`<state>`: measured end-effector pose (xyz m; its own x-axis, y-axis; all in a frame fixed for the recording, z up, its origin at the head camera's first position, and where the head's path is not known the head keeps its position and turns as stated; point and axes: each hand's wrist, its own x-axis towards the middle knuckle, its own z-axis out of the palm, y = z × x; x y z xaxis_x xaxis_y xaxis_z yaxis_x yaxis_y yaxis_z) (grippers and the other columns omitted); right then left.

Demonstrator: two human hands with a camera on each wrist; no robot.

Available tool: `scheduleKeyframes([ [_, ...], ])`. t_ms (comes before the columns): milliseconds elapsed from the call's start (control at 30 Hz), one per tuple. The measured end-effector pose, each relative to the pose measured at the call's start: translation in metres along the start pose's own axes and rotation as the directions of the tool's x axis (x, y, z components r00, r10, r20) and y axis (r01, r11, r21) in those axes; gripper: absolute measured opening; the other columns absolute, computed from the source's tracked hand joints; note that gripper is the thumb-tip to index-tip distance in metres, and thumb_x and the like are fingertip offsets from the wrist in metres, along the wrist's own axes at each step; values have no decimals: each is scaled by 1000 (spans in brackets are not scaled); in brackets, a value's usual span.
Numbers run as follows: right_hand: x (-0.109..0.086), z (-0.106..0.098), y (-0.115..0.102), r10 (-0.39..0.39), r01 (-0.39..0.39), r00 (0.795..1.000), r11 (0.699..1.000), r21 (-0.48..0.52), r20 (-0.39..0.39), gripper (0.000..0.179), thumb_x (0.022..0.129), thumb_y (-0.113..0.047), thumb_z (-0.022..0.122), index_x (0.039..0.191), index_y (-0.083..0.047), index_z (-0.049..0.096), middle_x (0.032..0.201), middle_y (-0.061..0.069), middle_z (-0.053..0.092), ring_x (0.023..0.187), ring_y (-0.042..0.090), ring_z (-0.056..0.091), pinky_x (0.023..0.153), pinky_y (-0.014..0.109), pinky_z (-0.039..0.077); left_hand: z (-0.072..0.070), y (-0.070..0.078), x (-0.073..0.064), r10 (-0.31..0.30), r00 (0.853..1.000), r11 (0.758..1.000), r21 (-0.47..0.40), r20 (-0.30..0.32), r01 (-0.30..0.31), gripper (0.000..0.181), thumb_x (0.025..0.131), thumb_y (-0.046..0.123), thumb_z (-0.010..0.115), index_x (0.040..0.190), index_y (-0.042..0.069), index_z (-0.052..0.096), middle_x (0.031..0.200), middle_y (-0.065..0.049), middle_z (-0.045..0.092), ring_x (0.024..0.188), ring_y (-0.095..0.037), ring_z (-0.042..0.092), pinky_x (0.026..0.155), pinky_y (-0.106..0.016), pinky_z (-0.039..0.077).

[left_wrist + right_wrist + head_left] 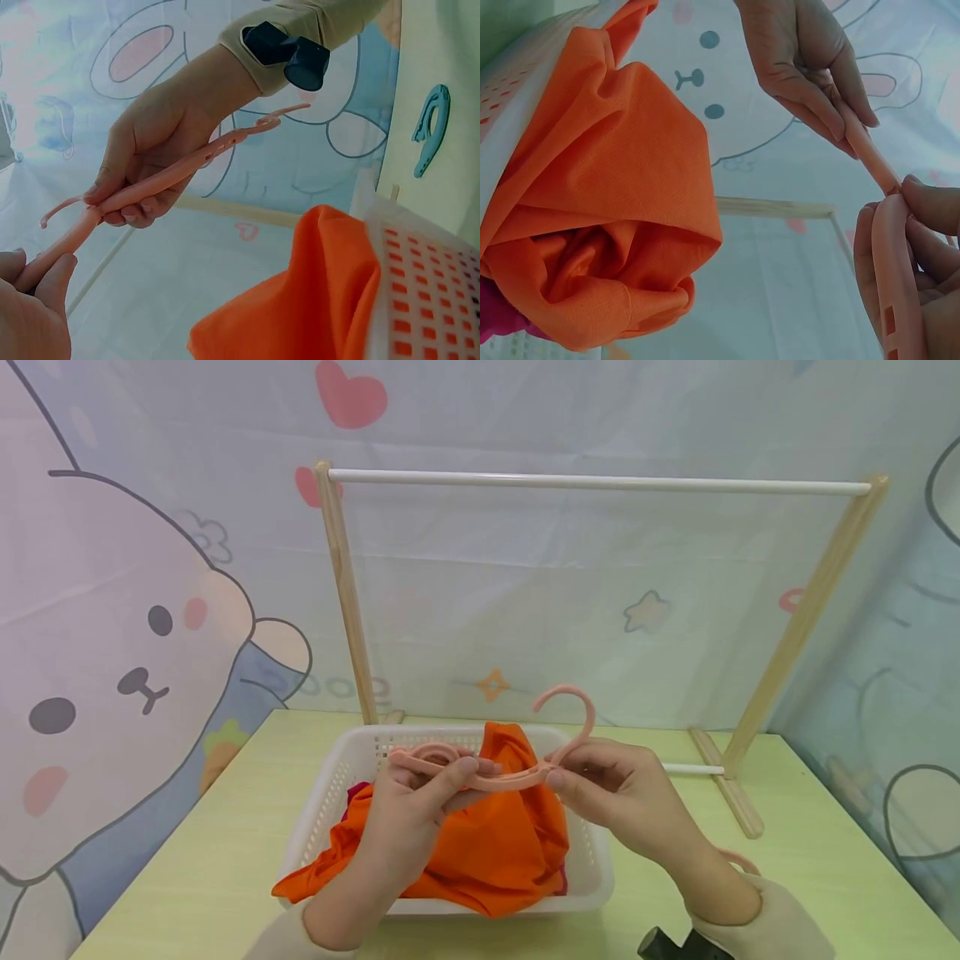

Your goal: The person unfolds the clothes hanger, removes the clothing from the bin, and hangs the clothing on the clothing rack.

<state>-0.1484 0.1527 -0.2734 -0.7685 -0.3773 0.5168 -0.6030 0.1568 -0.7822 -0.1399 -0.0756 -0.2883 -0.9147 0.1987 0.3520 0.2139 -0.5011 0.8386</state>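
A pink clothes hanger (517, 779) with an open hook is held up above a white basket (592, 852). My left hand (408, 818) grips one arm of it between thumb and fingers. The right hand (630, 793) pinches it near the base of the hook; in the right wrist view a slotted arm of the hanger (895, 262) passes along those fingers. Below, an orange cloth (487, 852) lies bunched in the basket, its corner draped over the left rim. Some magenta cloth (506, 315) peeks out from under the orange one.
A wooden rack with a white top bar (600, 482) stands behind the basket. On the light table (195, 860), a teal hanger (433, 131) lies beside the basket in the left wrist view. Part of a pink curved piece (738, 860) shows behind the right wrist.
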Motion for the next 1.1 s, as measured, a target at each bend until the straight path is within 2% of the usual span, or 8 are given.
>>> scheduleKeyframes([
  [300, -2, 5, 1, 47, -44, 997, 998, 55, -65, 12, 90, -4, 65, 98, 5, 68, 85, -4, 69, 69, 14, 62, 67, 25, 56, 8, -7, -4, 7, 995, 998, -60, -97, -13, 12, 95, 6, 60, 85, 10, 64, 89, -3, 70, 90, -19, 71, 87, -35, 54],
  [533, -3, 10, 0, 86, -77, 990, 994, 79, -112, 15, 90, -5, 66, 99, 7, 68, 86, -5, 70, 71, 14, 62, 68, 24, 56, 10, -11, -5, 22, 992, 996, -85, -126, -33, 12, 95, 6, 60, 85, 11, 65, 89, -4, 70, 90, -19, 71, 86, -35, 54],
  [833, -3, 14, 1, 124, -103, 980, 985, 139, -157, 17, 90, -5, 66, 101, 8, 67, 93, -7, 72, 77, 11, 64, 75, 24, 57, 14, -15, -5, 37, 986, 993, -106, -161, -55, 13, 95, 5, 59, 86, 10, 66, 90, -5, 69, 91, -20, 71, 87, -37, 53],
  [1100, -4, 14, 5, 105, -90, 984, 991, 102, -147, 9, 89, -5, 67, 97, -8, 72, 100, -3, 72, 79, 14, 66, 74, 24, 56, 13, -17, -7, 42, 988, 992, -113, -146, -59, 13, 95, 5, 58, 86, 11, 66, 90, -5, 71, 91, -20, 71, 87, -36, 53],
])
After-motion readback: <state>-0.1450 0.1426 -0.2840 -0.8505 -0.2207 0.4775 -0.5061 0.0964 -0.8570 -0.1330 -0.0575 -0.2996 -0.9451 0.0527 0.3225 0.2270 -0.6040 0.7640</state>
